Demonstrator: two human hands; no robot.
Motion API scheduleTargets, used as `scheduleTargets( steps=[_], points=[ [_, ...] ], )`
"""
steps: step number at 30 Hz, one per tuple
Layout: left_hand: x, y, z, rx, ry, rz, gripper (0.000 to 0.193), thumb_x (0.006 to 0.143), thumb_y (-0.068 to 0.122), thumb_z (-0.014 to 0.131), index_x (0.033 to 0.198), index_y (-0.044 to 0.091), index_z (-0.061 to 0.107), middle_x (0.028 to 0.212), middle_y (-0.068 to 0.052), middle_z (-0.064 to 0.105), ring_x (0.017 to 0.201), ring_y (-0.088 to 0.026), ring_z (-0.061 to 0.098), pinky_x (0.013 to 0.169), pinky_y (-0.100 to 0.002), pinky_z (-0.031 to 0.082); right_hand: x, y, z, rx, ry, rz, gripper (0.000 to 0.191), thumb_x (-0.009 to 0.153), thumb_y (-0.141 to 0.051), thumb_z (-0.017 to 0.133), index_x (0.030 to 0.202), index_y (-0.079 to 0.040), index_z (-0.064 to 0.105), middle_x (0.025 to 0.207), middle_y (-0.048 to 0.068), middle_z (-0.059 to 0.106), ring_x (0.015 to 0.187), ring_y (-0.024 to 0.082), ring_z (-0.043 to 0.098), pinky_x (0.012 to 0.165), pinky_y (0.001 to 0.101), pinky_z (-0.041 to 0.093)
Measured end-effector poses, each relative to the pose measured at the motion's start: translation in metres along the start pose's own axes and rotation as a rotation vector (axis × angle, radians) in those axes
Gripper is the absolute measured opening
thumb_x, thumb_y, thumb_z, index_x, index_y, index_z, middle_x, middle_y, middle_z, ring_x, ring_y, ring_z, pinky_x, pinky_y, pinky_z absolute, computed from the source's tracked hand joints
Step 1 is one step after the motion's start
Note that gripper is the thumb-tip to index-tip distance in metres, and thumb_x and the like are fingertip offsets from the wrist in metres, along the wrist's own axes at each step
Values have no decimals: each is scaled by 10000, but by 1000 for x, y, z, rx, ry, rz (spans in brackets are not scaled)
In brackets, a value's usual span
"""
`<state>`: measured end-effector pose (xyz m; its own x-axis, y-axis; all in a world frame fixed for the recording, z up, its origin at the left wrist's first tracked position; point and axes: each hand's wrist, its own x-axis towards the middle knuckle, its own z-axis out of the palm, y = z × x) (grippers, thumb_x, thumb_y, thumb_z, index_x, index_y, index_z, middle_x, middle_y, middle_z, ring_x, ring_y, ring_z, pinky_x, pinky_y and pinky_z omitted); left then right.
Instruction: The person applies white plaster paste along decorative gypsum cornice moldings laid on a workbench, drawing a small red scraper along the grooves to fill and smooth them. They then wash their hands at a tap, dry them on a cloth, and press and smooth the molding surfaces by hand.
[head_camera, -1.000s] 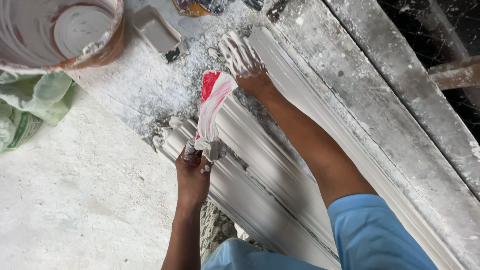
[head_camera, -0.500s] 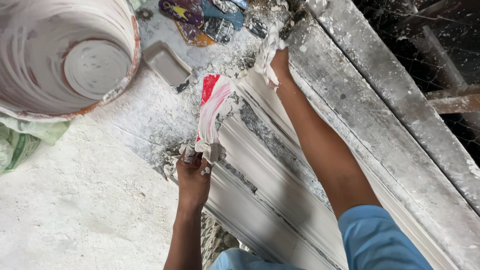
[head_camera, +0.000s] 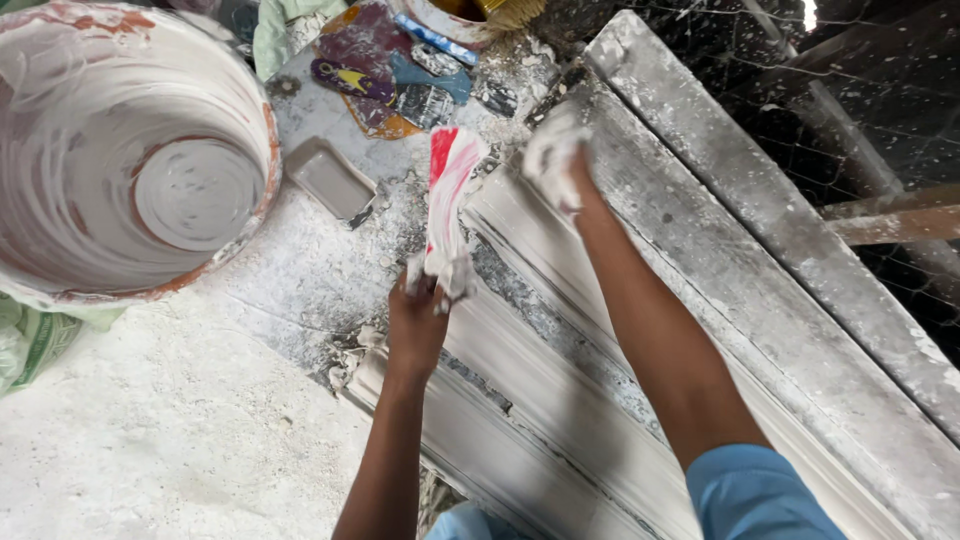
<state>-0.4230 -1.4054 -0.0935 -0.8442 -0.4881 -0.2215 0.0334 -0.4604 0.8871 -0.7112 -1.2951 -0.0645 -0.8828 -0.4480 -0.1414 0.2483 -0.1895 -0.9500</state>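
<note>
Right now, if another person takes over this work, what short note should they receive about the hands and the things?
Left hand: grips the lower end of a red and white cloth that lies on the white moulding.
Right hand: coated in white plaster, pressed flat on the moulding's far end.
Nearby: plaster-smeared bucket at the left, small grey tray beside it.
Done: the moulding's surface looks mostly covered in white.
Left: dark rough patches show along the groove near the left hand.

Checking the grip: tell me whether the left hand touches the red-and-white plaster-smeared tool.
Touching. The head view shows the left hand closed around the red-and-white tool's lower end.
</note>
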Motion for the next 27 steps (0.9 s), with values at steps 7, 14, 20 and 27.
scheduleTargets(
  steps=[7,14,20,27],
  points=[
    [64,-14,27,217,-5,6,433,943,-74,617,1357,-47,492,1127,-120,740,998,-154,712,832,-275,570,-36,-34,-17,595,-159,205,475,975,-295,642,1330,10,564,1357,173,641,1252,303,610,1187,456,451],
    [87,-9,71,338,-26,288,310,962,-77,594,1270,-51,580,947,-124,701,784,-156,618,691,-314,520,-83,-57,4,818,-132,253,716,872,-288,656,1464,55,447,1526,215,495,1400,381,529,1252,503,374],
    [101,-8,62,525,104,194,215,947,-35,598,1159,-70,599,877,-178,710,721,-212,690,643,-352,537,-39,-41,-43,232,51,208,728,811,-199,720,1437,66,459,1474,240,569,1347,346,591,1153,425,433],
    [89,-22,57,828,105,134,306,888,31,678,1163,-81,606,1016,-266,693,823,-380,730,702,-435,622,-24,-7,-38,-956,-157,27,745,897,-339,713,1504,-6,439,1317,174,663,1201,280,669,1017,366,534]
  ],
)
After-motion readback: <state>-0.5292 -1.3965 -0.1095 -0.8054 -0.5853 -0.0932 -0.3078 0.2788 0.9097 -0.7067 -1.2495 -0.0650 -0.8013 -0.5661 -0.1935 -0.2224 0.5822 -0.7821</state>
